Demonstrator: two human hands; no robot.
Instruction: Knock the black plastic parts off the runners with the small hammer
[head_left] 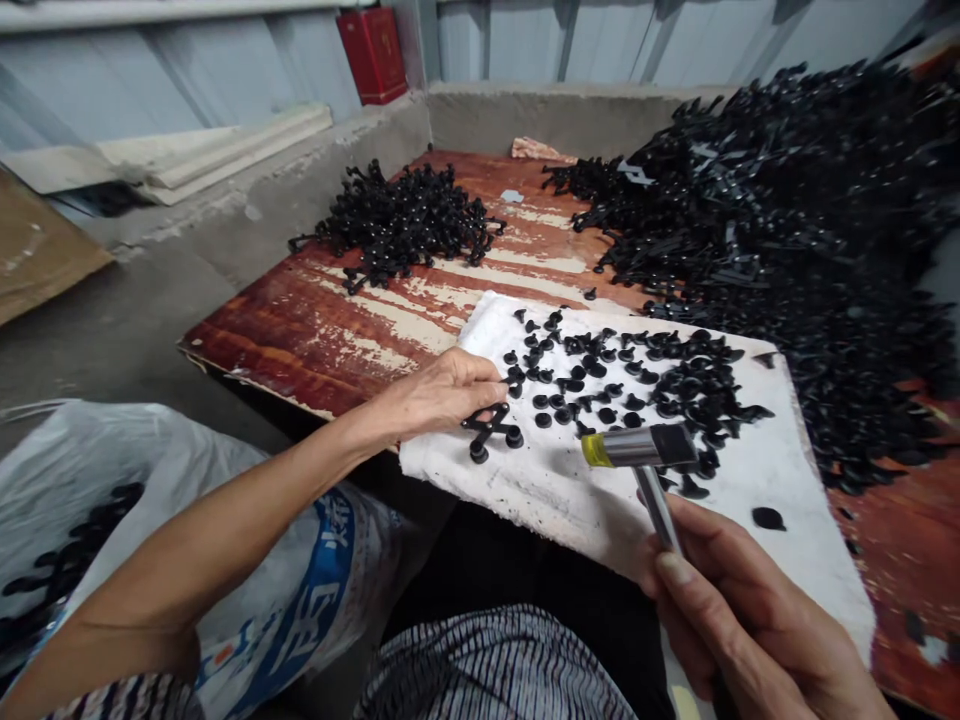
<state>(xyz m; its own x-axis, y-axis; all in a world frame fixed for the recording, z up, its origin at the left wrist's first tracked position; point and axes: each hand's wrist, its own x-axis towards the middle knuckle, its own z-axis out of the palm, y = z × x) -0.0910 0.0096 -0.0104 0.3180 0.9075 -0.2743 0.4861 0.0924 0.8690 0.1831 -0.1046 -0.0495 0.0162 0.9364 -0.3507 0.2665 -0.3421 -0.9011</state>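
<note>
1. Worn red table [315, 330] carries a white pad [570, 490]; big black parts heap [810, 230] at 2 o'clock, smaller heap [401, 220] at 11.
2. I see left hand [439, 395] pinching a black cross-shaped sprue [491, 430] at the pad's 9 o'clock edge.
3. Right hand [742, 620] closed round the hammer [641, 448] handle; head sits near the sprue, at its 3 o'clock.
4. Loose black caps [622, 385] lie at the hammer's 12.

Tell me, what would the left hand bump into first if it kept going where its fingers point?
The left hand, pinching a black cross-shaped piece, points right across the white pad. It would probably hit the loose black caps first, not the hammer in the right hand.
</note>
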